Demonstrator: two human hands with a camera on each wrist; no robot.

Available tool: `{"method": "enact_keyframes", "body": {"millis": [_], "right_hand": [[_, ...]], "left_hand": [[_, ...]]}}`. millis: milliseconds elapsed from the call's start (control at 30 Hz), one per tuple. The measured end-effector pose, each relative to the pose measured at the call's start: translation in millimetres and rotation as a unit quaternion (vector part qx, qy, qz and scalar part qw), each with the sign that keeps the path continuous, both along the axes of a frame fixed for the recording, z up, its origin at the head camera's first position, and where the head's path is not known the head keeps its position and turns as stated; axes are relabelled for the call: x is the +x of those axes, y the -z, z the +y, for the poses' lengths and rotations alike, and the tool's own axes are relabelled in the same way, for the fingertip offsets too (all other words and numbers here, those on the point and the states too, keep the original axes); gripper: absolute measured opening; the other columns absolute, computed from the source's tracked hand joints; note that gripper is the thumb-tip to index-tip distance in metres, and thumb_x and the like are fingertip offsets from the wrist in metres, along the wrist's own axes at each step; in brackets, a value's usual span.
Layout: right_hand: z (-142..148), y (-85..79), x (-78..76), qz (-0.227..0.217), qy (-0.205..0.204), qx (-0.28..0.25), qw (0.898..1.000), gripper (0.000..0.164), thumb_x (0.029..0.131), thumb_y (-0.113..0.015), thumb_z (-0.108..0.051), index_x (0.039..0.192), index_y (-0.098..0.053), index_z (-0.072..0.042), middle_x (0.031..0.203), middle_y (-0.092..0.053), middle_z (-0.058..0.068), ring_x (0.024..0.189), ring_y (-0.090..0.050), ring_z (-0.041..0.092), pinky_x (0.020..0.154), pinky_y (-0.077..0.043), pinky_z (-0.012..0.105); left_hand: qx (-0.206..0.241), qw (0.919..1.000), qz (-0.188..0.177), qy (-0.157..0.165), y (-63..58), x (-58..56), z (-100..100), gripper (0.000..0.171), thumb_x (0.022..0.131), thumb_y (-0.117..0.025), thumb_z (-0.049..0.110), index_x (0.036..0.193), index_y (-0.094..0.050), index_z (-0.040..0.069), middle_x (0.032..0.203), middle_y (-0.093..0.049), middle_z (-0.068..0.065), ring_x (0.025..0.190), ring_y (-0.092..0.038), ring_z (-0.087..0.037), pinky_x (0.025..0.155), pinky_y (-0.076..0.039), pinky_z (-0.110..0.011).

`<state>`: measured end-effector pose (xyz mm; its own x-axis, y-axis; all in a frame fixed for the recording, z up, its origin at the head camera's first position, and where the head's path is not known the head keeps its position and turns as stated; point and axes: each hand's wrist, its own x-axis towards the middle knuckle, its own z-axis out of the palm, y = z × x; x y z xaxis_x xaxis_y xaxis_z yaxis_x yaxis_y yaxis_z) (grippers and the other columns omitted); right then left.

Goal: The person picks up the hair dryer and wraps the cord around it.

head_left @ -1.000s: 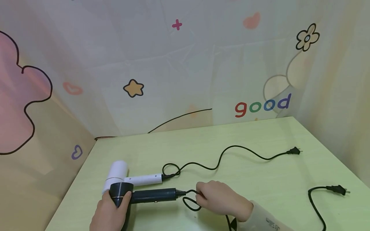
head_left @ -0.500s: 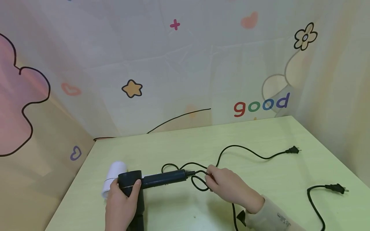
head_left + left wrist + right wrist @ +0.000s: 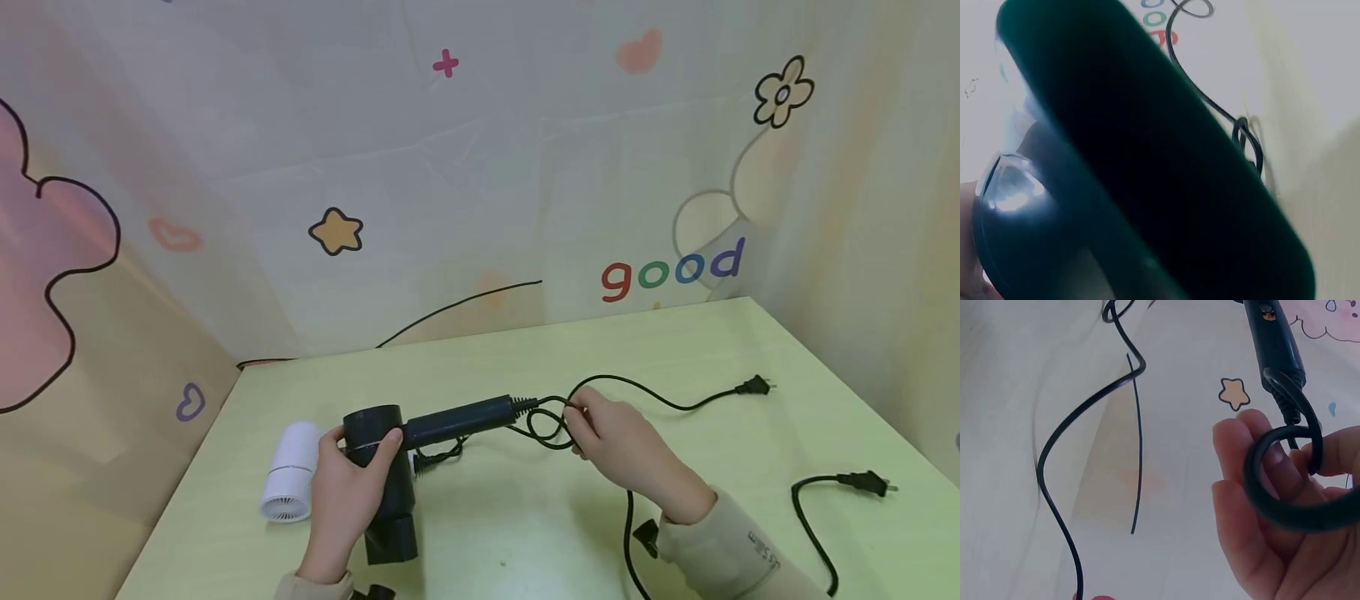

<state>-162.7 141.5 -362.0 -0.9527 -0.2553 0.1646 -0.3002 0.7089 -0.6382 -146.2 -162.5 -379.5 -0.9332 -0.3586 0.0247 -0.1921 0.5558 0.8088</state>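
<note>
Gripping the black hair dryer (image 3: 397, 492) by its barrel (image 3: 373, 429) is the left hand (image 3: 347, 492); the right hand (image 3: 618, 437) pinches the flexible cord (image 3: 1297, 515)! Rigid, smooth, probably barrel-heavy, so it's best held there. It seems clear of the surface (image 3: 517, 533), height uncertain, near the white dryer (image 3: 294, 467).

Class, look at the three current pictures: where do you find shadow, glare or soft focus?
Head view: soft, faint shadows on the table, while the black hair dryer looks fairly crisp; left wrist view: white glare on the dryer's glossy curve, beside a dark, soft-edged mass; right wrist view: the cord looms thick near the lens.
</note>
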Motion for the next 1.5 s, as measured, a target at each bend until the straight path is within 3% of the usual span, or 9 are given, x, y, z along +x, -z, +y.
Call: {"method": "enact_keyframes", "body": {"millis": [233, 533, 667, 933, 1067, 1300, 1500], "right_hand": [[10.6, -2.5, -8.6, 0.023, 0.031, -0.016, 0.999, 0.016, 0.101, -0.041, -0.02, 0.091, -0.05, -0.011, 0.064, -0.058, -0.003, 0.052, -0.05, 0.011, 0.049, -0.039, 0.026], [20.8, -5.3, -15.3, 0.054, 0.066, -0.046, 0.995, 0.022, 0.103, -0.037, -0.025, 0.095, -0.047, -0.007, 0.061, -0.055, 0.001, 0.05, -0.048, 0.013, 0.047, -0.038, 0.028], [24.6, -3.6, -18.3, 0.064, 0.083, -0.046, 0.993, 0.024, 0.103, -0.035, -0.026, 0.096, -0.046, -0.006, 0.06, -0.055, 0.002, 0.049, -0.047, 0.014, 0.046, -0.037, 0.029], [32.5, -0.1, -24.6, 0.075, 0.106, -0.058, 0.99, 0.028, 0.104, -0.032, -0.029, 0.098, -0.044, -0.004, 0.061, -0.054, 0.005, 0.049, -0.045, 0.015, 0.047, -0.036, 0.03], [36.8, 1.5, -26.4, 0.054, 0.11, -0.074, 0.99, 0.033, 0.104, -0.031, -0.032, 0.103, -0.046, -0.003, 0.065, -0.051, 0.006, 0.052, -0.043, 0.017, 0.05, -0.036, 0.03], [38.2, -1.6, -20.5, 0.036, 0.113, -0.097, 0.988, 0.046, 0.101, -0.035, -0.043, 0.102, -0.059, -0.003, 0.063, -0.045, 0.004, 0.054, -0.04, 0.017, 0.053, -0.036, 0.03], [34.1, -6.2, -8.3, 0.044, 0.096, -0.106, 0.989, 0.039, 0.1, -0.043, -0.041, 0.096, -0.063, -0.007, 0.06, -0.041, 0.0, 0.051, -0.036, 0.012, 0.05, -0.034, 0.026]], "left_hand": [[0.075, 0.9962, -0.026, 0.034, -2.0, -15.6, 12.0, 0.098, 0.08, -0.062, 0.063, 0.141, -0.027, -0.005, 0.116, -0.054, -0.026, 0.093, -0.064, -0.031, 0.074, -0.055, -0.041], [0.192, 0.9759, -0.062, 0.082, 2.3, -27.4, 28.1, 0.098, 0.081, -0.062, 0.061, 0.142, -0.021, -0.004, 0.121, -0.051, -0.024, 0.097, -0.063, -0.027, 0.084, -0.054, -0.042], [0.242, 0.9641, -0.053, 0.094, 3.8, -30.0, 34.1, 0.091, 0.083, -0.063, 0.056, 0.142, -0.021, -0.001, 0.122, -0.05, -0.023, 0.098, -0.062, -0.027, 0.087, -0.052, -0.043], [0.338, 0.9305, -0.057, 0.129, 0.5, -31.4, 41.1, 0.084, 0.087, -0.061, 0.05, 0.143, -0.015, 0.007, 0.128, -0.047, -0.021, 0.102, -0.059, -0.025, 0.089, -0.05, -0.039], [0.361, 0.9223, -0.054, 0.127, -3.0, -30.7, 43.0, 0.084, 0.088, -0.06, 0.051, 0.143, -0.012, 0.01, 0.126, -0.048, -0.021, 0.096, -0.061, -0.022, 0.083, -0.052, -0.036], [0.38, 0.9184, -0.038, 0.104, -5.8, -31.6, 47.1, 0.086, 0.088, -0.058, 0.053, 0.145, -0.008, 0.013, 0.124, -0.047, -0.018, 0.092, -0.061, -0.019, 0.077, -0.053, -0.034], [0.408, 0.9091, -0.017, 0.083, -7.3, -33.8, 50.5, 0.08, 0.089, -0.057, 0.053, 0.143, -0.011, 0.015, 0.124, -0.047, -0.014, 0.092, -0.06, -0.018, 0.076, -0.053, -0.033]]}}
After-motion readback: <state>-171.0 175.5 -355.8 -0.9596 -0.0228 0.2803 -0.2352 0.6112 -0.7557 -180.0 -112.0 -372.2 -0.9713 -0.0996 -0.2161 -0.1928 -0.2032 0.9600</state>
